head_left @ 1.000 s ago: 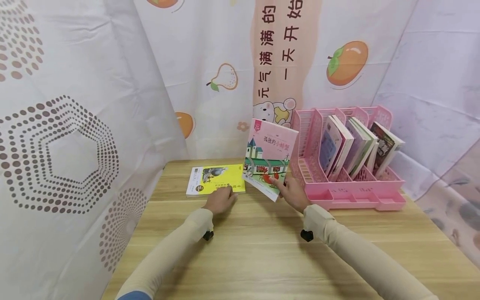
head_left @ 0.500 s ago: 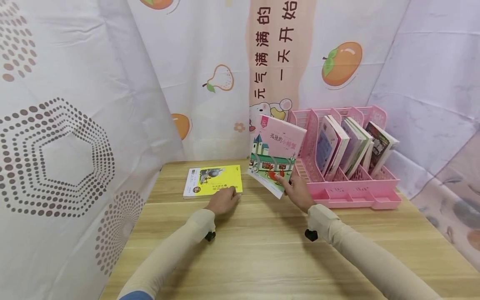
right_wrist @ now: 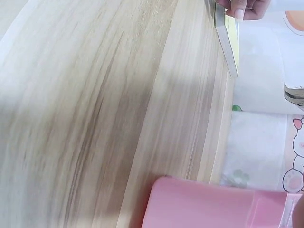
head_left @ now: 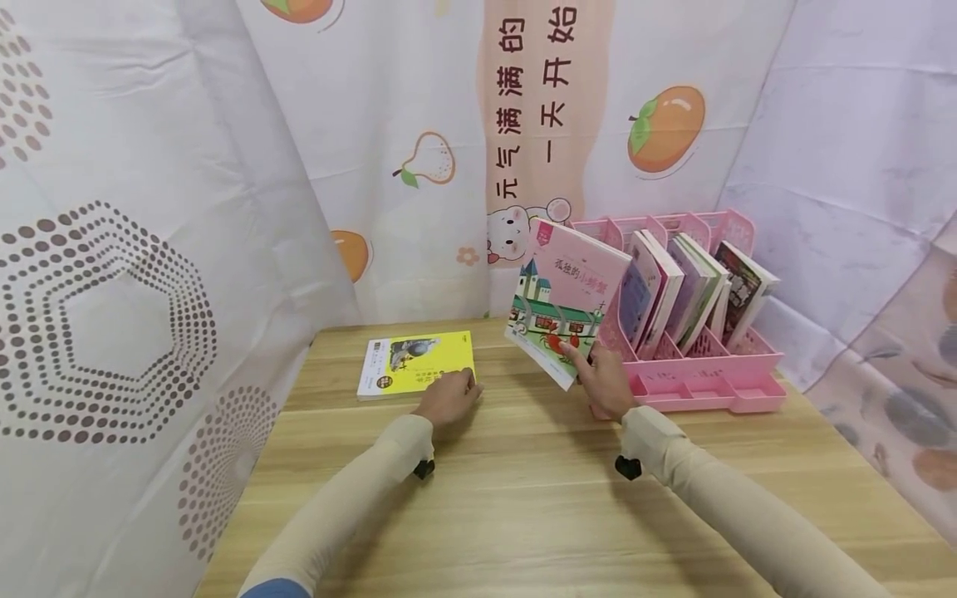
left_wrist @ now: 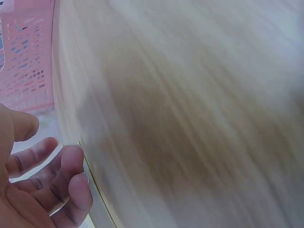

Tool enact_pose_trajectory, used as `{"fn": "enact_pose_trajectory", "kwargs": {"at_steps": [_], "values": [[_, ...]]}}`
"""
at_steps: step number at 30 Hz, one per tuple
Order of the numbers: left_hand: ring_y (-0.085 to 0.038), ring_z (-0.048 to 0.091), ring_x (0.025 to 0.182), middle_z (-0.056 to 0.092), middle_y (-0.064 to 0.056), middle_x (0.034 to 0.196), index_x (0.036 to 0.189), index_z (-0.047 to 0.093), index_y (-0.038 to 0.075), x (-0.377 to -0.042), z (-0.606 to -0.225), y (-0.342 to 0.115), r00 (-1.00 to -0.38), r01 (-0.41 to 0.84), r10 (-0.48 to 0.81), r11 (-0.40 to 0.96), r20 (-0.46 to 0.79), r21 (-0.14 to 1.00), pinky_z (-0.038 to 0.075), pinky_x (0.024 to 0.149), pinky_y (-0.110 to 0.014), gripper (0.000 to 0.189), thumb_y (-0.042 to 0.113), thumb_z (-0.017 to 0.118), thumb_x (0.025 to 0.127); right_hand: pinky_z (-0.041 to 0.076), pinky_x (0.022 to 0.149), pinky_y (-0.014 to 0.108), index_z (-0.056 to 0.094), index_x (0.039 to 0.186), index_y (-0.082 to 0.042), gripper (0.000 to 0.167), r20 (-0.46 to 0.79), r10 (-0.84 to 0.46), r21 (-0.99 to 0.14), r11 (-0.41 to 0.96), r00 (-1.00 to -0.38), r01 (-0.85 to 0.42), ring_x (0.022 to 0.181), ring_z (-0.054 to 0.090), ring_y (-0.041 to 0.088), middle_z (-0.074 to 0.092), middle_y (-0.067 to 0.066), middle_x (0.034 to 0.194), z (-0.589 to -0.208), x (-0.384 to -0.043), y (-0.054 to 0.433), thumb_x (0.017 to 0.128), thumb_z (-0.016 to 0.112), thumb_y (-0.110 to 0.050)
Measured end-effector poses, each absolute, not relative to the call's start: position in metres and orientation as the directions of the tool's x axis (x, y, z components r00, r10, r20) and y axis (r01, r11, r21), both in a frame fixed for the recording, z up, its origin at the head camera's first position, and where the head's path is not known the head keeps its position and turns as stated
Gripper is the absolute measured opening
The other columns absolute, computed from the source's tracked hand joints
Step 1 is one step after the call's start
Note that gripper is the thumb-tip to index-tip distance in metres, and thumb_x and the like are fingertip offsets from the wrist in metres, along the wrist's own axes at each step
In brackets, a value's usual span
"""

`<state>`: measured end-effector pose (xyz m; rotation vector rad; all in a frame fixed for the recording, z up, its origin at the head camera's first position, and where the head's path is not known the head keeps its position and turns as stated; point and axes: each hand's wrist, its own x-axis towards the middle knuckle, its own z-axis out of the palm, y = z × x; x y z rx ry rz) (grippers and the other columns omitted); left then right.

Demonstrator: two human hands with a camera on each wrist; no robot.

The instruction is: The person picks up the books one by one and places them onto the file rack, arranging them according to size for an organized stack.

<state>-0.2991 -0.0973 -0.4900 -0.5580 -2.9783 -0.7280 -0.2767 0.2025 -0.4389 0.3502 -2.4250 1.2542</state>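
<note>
My right hand pinches the lower right corner of a pink picture book, thumb on its cover. The book is raised off the table and tilted, partly in front of the pink book rack. A yellow picture book lies flat at the table's back left. My left hand rests at its near right corner. In the left wrist view the fingers are loosely bent against that book's edge, with the thumb apart. The right wrist view shows little of my right hand; the yellow book's edge appears at the top.
Several books stand leaning in the rack's slots at the back right, with small front trays below them. The wooden table spreads in front. Printed curtains hang behind and on both sides.
My right hand has carried the pink book to the right and tilted it further, over the rack's left part. My left hand stays at the yellow book. The head view has turned slightly right.
</note>
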Motion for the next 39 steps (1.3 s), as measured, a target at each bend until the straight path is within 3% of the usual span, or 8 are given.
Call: {"fn": "enact_pose_trajectory", "kwargs": {"at_steps": [4, 8, 15, 19, 26, 30, 32, 39], "values": [[-0.015, 0.054, 0.064, 0.059, 0.004, 0.077, 0.095, 0.062, 0.015, -0.299, -0.493, -0.091, -0.928, 0.364, 0.359, 0.811, 0.101, 0.458, 0.047, 0.059, -0.032, 0.022, 0.033, 0.057, 0.107, 0.05, 0.052, 0.031, 0.072, 0.108, 0.002, 0.049, 0.463, -0.025, -0.708, 0.59, -0.886, -0.387, 0.057, 0.06, 0.016, 0.072, 0.012, 0.076, -0.439, -0.275, 0.21, 0.103, 0.061, -0.046], [-0.015, 0.054, 0.063, 0.059, 0.003, 0.075, 0.094, 0.061, 0.015, -0.299, -0.494, -0.085, -0.92, 0.383, 0.376, 0.792, 0.113, 0.476, 0.047, 0.058, -0.033, 0.022, 0.032, 0.058, 0.107, 0.05, 0.055, 0.033, 0.072, 0.106, 0.003, 0.045, 0.491, -0.016, -0.691, 0.602, -0.871, -0.401, 0.057, 0.057, 0.017, 0.071, 0.012, 0.073, -0.437, -0.273, 0.217, 0.104, 0.061, -0.042], [-0.014, 0.055, 0.066, 0.061, 0.005, 0.078, 0.097, 0.063, 0.014, -0.303, -0.497, -0.073, -0.917, 0.386, 0.384, 0.793, 0.106, 0.47, 0.047, 0.061, -0.032, 0.022, 0.034, 0.058, 0.106, 0.046, 0.046, 0.032, 0.068, 0.117, -0.001, 0.044, 0.47, -0.013, -0.707, 0.592, -0.883, -0.385, 0.046, 0.056, 0.017, 0.065, 0.012, 0.06, -0.435, -0.267, 0.227, 0.105, 0.059, -0.042], [-0.014, 0.055, 0.065, 0.061, 0.005, 0.079, 0.099, 0.064, 0.014, -0.304, -0.501, -0.066, -0.91, 0.401, 0.4, 0.785, 0.108, 0.472, 0.047, 0.06, -0.032, 0.022, 0.034, 0.058, 0.106, 0.047, 0.048, 0.03, 0.063, 0.126, -0.003, 0.045, 0.485, 0.019, -0.698, 0.61, -0.874, -0.374, 0.049, 0.057, 0.016, 0.068, 0.012, 0.068, -0.436, -0.266, 0.232, 0.105, 0.059, -0.043], [-0.014, 0.054, 0.064, 0.06, 0.004, 0.077, 0.097, 0.063, 0.014, -0.305, -0.499, -0.053, -0.896, 0.431, 0.425, 0.764, 0.129, 0.479, 0.047, 0.059, -0.032, 0.023, 0.033, 0.058, 0.107, 0.044, 0.048, 0.03, 0.069, 0.088, 0.002, 0.044, 0.566, 0.093, -0.646, 0.667, -0.819, -0.37, 0.052, 0.054, 0.018, 0.064, 0.009, 0.061, -0.437, -0.266, 0.242, 0.104, 0.063, -0.039], [-0.013, 0.054, 0.065, 0.06, 0.005, 0.077, 0.094, 0.061, 0.015, -0.307, -0.498, -0.045, -0.891, 0.441, 0.431, 0.758, 0.139, 0.481, 0.047, 0.06, -0.031, 0.022, 0.034, 0.058, 0.106, 0.045, 0.05, 0.032, 0.07, 0.089, 0.003, 0.04, 0.616, 0.081, -0.596, 0.698, -0.783, -0.396, 0.055, 0.054, 0.019, 0.065, 0.009, 0.063, -0.438, -0.266, 0.247, 0.103, 0.065, -0.034], [-0.013, 0.054, 0.065, 0.06, 0.005, 0.077, 0.093, 0.061, 0.016, -0.309, -0.498, -0.04, -0.889, 0.448, 0.436, 0.756, 0.143, 0.478, 0.047, 0.061, -0.031, 0.023, 0.034, 0.058, 0.106, 0.043, 0.049, 0.035, 0.068, 0.081, 0.002, 0.039, 0.641, 0.073, -0.567, 0.716, -0.764, -0.407, 0.053, 0.051, 0.021, 0.061, 0.01, 0.059, -0.438, -0.267, 0.249, 0.102, 0.067, -0.032], [-0.013, 0.055, 0.07, 0.06, 0.007, 0.079, 0.092, 0.06, 0.018, -0.315, -0.5, -0.022, -0.868, 0.488, 0.472, 0.747, 0.155, 0.452, 0.047, 0.064, -0.032, 0.024, 0.037, 0.057, 0.106, 0.041, 0.049, 0.034, 0.068, 0.094, 0.001, 0.027, 0.695, 0.059, -0.518, 0.732, -0.717, -0.442, 0.055, 0.048, 0.02, 0.06, 0.009, 0.062, -0.435, -0.262, 0.253, 0.1, 0.07, -0.025]]}}
